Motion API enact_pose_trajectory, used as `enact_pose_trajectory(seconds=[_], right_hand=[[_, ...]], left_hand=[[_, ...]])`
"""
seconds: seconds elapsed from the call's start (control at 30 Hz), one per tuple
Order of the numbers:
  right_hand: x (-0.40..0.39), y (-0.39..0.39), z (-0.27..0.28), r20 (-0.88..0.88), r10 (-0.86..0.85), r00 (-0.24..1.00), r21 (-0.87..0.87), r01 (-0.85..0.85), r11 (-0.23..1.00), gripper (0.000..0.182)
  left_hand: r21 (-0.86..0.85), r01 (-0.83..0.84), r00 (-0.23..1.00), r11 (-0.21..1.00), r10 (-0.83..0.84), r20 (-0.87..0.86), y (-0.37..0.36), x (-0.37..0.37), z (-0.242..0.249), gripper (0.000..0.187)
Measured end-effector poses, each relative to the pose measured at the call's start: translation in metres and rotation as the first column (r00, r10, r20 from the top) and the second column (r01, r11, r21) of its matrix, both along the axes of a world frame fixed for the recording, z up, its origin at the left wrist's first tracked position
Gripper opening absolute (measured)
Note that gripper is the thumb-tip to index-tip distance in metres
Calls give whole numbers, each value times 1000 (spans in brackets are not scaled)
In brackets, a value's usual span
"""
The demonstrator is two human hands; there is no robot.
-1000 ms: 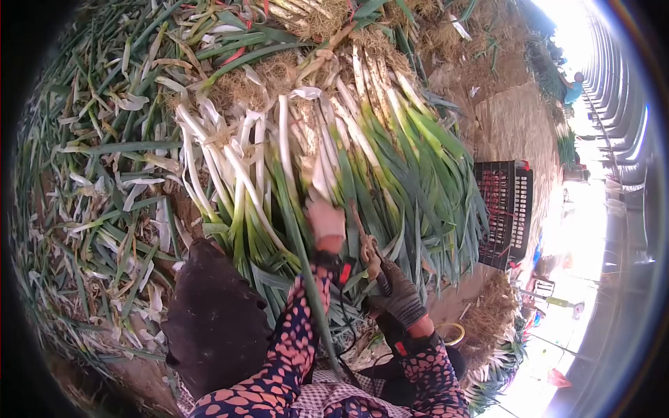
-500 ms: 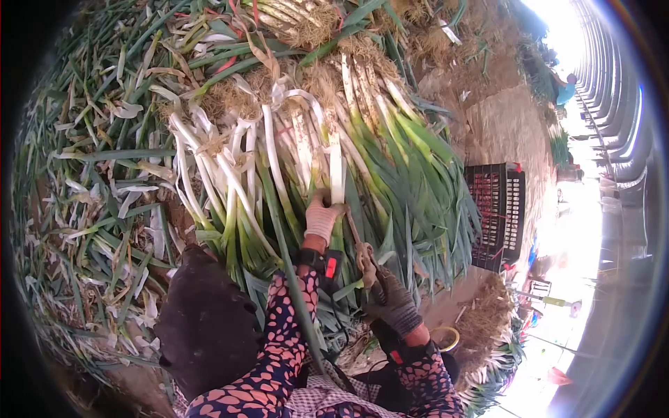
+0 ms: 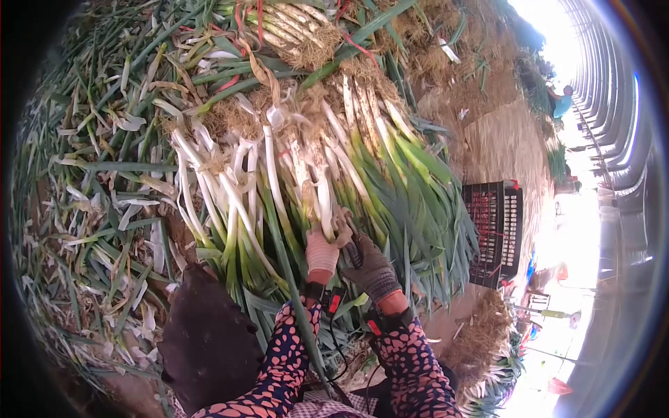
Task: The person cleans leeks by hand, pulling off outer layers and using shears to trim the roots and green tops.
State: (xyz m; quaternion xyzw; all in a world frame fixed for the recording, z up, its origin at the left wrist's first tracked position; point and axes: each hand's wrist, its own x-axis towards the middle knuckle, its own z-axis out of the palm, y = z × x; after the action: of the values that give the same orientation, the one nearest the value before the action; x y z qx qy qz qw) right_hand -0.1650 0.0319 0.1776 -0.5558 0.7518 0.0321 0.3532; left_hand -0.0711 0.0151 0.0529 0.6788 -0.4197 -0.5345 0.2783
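Note:
My left hand, in a pale striped glove, is closed around the lower part of a leek with a white stalk. My right hand, in a dark grey knitted glove, is right beside it, fingers curled. Between the hands, next to the stalk, are a tan, crumpled-looking piece and a narrow dark shape; I cannot tell what the right fingers grip. Around both hands lies a broad heap of leeks, roots away from me and green leaves toward me.
Loose leaves and trimmings cover the left side. A tied bundle of leeks lies at the top. To the right stands a black plastic crate. A dark rounded object is by my left arm. Another person is far off at right.
My right hand has moved up and left, from below the leaves to beside my left hand. My left hand has shifted slightly down with the leek still in it.

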Motion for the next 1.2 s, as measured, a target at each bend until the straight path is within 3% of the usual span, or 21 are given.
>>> enact_pose_trajectory(seconds=[0.1, 0.13, 0.17, 0.2, 0.27, 0.43, 0.53, 0.63, 0.67, 0.9, 0.97, 1.0, 1.07, 1.1, 1.13, 1.2], right_hand=[[-5, -4, -24, 37, 7, 999, -110, -3, 994, 92], [4, -9, -9, 0, 12, 1000, -40, -12, 999, 91], [12, -13, 7, -37, 14, 999, 32, -13, 999, 91], [18, -16, 18, -72, 23, 997, 104, -15, 994, 90], [11, -6, 12, -52, 101, 994, 73, -97, 993, 90], [6, 16, 1, -79, 146, 986, 107, -137, 985, 91], [12, 5, -5, -101, 137, 985, 99, -127, 987, 92], [29, -23, -2, -122, 120, 985, 130, -104, 986, 92], [32, -31, -3, -114, 100, 988, 111, -88, 990, 92], [28, -49, -14, -42, 134, 990, 17, -134, 991, 92], [21, -36, -14, 46, 43, 998, -54, -40, 998, 86], [16, -28, -14, 92, -4, 996, -86, 12, 996, 83], [6, -2, -19, 57, 49, 997, -67, -45, 997, 82], [1, 18, -21, 40, 71, 997, -42, -70, 997, 82], [-4, 37, -19, 135, 70, 988, -108, -55, 993, 81], [-6, 69, 0, 152, 14, 988, 1, -14, 1000, 81]], left_hand=[[-31, 17, 1000, 999, -17, -6, 2, 1, -7, 66], [-125, 19, 1000, 992, -21, -15, 2, 1, -11, 58], [-45, -128, 947, 991, 109, -301, 4, -3, -25, 54], [74, -248, 799, 966, 247, -548, 9, -10, -50, 51], [214, -295, 611, 931, 356, -707, 10, -6, -60, 43], [130, -204, 723, 970, 239, -649, 12, 16, -34, 32], [358, -331, 304, 873, 458, -835, 23, -8, -111, 33], [660, -278, 98, 698, 705, -703, 3, 12, -48, 39], [346, -333, 394, 877, 463, -794, 12, 11, -42, 36], [318, -323, 462, 891, 442, -769, 12, 13, -38, 36], [289, -326, 502, 900, 424, -754, 13, 12, -39, 38], [252, -350, 552, 902, 416, -723, 13, 10, -40, 39], [190, -375, 651, 907, 404, -643, 17, 6, -45, 41], [99, -373, 720, 923, 354, -597, 26, 3, -61, 47], [6, -357, 782, 934, 303, -544, 33, 0, -87, 53], [-140, -328, 873, 934, 242, -424, 36, 2, -87, 59]])
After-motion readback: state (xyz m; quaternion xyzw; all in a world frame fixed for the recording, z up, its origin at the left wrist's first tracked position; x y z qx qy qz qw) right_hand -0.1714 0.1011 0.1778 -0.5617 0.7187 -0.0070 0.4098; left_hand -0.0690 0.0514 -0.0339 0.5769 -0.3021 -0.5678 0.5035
